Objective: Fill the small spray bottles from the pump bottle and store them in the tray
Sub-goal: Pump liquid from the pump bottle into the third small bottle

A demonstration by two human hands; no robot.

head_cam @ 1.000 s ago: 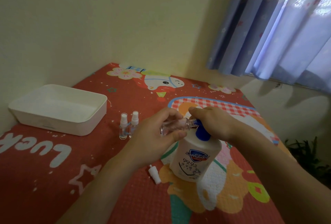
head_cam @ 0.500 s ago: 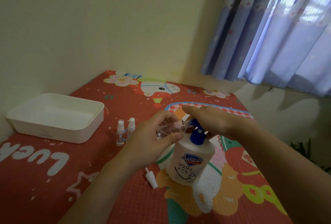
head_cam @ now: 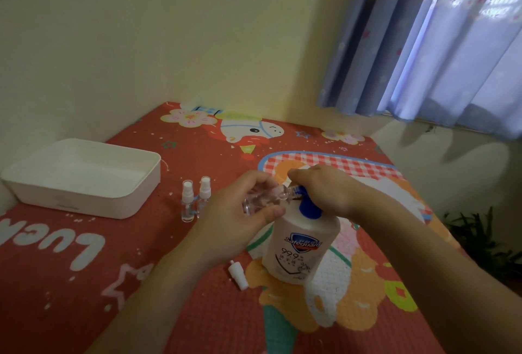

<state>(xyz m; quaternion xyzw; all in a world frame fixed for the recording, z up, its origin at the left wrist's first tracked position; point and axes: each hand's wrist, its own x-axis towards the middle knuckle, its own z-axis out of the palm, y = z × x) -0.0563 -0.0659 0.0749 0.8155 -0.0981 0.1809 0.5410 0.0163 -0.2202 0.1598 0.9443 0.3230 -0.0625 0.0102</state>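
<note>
Over red mat centre: left hand (head_cam: 240, 223) grasps small spray bottle (head_cam: 261, 198) tilted, neck at blue pump nozzle (head_cam: 300, 192). Right hand (head_cam: 322, 187) presses pump bottle (head_cam: 302, 246) head, fingers curled over. Step: filling. Next, likely: refit loose sprayer cap (head_cam: 238, 274), store in tray (head_cam: 135, 201). Two capped bottles (head_cam: 195, 201) wait beside tray.
</note>
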